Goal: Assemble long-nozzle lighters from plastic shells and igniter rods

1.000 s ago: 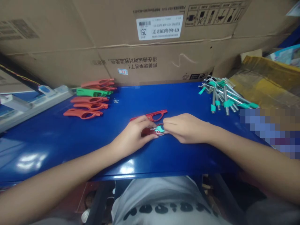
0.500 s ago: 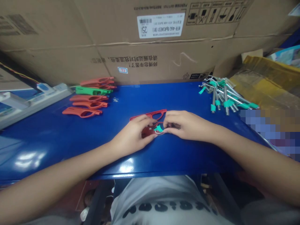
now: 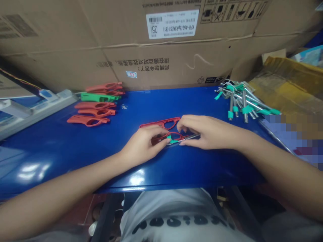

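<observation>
While on the table [image 3: 75, 144], left hand [image 3: 142, 146], right hand [image 3: 208, 131] around red shell [image 3: 158, 138].

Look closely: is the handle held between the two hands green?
No, the held handle is red, while the green handle lies at the far left.

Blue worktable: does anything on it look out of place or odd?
One green plastic handle shell lies among the orange-red handle shells at the left, the only one of that colour. Nothing looks spilled or broken.

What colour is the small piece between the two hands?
Teal; the small piece shows best in head view.
</observation>
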A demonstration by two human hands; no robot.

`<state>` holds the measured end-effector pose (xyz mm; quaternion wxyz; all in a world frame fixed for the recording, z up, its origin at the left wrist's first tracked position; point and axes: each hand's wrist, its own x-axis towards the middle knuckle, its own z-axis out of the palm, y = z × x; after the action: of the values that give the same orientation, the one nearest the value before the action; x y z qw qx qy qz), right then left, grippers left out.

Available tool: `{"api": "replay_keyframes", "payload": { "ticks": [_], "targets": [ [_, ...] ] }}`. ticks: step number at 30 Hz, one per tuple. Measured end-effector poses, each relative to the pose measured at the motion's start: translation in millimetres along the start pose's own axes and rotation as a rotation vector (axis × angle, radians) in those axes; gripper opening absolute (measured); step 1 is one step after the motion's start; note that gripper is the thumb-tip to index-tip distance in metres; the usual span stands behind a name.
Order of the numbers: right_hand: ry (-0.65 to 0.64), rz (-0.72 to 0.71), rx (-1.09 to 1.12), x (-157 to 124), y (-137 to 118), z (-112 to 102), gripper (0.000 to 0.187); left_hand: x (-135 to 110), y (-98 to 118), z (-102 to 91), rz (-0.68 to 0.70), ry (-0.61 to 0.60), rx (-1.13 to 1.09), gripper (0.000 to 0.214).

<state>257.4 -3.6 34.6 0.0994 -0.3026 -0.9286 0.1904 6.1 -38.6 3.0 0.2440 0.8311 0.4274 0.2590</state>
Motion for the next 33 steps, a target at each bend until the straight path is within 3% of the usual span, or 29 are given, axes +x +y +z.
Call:
{"api": "replay_keyframes", "payload": {
  "ticks": [8,18,27,33],
  "targets": [
    [-0.182,0.122,-0.052,-4,12,-17,0.01,0,-1,0.4,-0.027,-0.008,0.006,0.022],
    [-0.131,0.133,-0.024,-3,11,-12,0.012,0,0,-2.4,0.004,-0.007,0.005,0.022],
    [-0.122,0.069,0.072,2,13,-8,0.009,-1,-2,-1.0,-0.136,-0.078,-0.202,0.03],
    [-0.098,0.088,0.101,2,15,-7,0.009,-1,-1,0.6,-0.154,-0.04,-0.23,0.03]
  ]
}}
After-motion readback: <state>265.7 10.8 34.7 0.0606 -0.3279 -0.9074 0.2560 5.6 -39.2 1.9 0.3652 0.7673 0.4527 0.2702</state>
